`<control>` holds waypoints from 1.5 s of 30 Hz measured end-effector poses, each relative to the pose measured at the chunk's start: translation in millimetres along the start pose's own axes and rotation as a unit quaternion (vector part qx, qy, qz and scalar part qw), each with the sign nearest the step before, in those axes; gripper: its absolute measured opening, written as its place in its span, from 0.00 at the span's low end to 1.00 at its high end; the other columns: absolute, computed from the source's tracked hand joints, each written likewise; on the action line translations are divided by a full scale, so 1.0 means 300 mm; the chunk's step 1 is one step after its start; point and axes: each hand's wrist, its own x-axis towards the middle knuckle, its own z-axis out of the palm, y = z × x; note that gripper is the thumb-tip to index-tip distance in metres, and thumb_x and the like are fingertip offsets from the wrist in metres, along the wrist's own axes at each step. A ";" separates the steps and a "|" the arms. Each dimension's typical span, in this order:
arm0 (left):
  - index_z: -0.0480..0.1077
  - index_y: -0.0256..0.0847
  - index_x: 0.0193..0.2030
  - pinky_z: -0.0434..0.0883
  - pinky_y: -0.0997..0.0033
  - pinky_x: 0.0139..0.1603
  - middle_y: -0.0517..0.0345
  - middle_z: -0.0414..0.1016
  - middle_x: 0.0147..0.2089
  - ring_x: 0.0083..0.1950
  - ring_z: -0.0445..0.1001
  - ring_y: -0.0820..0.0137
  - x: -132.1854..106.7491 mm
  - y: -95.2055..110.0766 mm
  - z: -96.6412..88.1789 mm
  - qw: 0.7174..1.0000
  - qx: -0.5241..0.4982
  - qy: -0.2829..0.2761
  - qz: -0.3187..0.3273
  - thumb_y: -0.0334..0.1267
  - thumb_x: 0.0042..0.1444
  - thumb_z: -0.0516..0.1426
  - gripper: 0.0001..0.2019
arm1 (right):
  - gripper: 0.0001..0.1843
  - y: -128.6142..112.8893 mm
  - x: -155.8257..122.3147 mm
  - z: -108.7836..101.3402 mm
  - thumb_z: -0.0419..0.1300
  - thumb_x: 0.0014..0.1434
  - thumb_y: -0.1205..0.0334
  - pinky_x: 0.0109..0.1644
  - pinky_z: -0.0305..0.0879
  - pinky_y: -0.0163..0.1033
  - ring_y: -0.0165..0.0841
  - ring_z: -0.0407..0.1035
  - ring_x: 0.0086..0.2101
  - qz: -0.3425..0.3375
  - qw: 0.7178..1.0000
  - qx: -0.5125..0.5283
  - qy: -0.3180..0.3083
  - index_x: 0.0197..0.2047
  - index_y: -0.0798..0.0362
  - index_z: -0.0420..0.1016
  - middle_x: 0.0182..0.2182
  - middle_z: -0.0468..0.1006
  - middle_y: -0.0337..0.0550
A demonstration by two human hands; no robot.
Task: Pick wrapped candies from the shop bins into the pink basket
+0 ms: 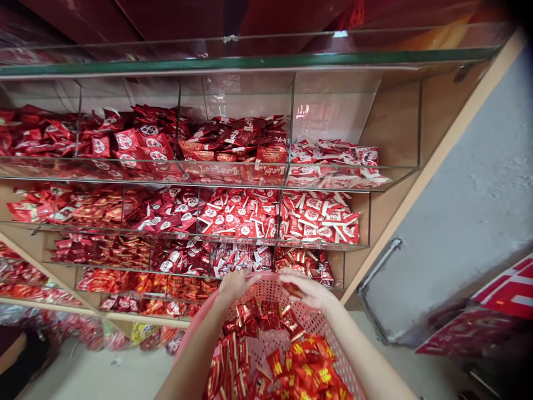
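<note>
A pink perforated plastic basket (270, 286) stands below me, against the lower shelves. Inside lie red candy packets with yellow print (310, 369), dark red and gold ones (250, 316), and a stack of red packets with pale edges (229, 361). My left hand (236, 284) is closed over the basket's far rim, on the left. On the right of that rim my right hand (306, 289) curls its fingers, with a reddish patch showing beneath them. Whether that patch is a packet in the hand or one behind it, I cannot tell.
Clear-walled shelf compartments (233, 172) hold heaps of red packets in several rows. A glass shelf edge (250, 64) crosses above. At right are a grey wall (470, 183) and red-and-white packaging (508, 289). Bagged goods (87, 333) lie on the floor at left, beside a dark-clothed person (25, 355).
</note>
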 end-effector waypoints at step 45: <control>0.70 0.42 0.42 0.68 0.62 0.40 0.46 0.77 0.38 0.42 0.75 0.57 -0.004 0.009 0.000 1.000 0.004 -0.002 -0.013 0.65 0.52 0.34 0.35 | 0.19 0.085 0.121 -0.307 0.57 0.48 0.71 0.46 0.58 0.39 0.37 0.63 0.45 -0.162 0.735 -0.637 0.166 0.46 0.51 0.66 0.46 0.68 0.46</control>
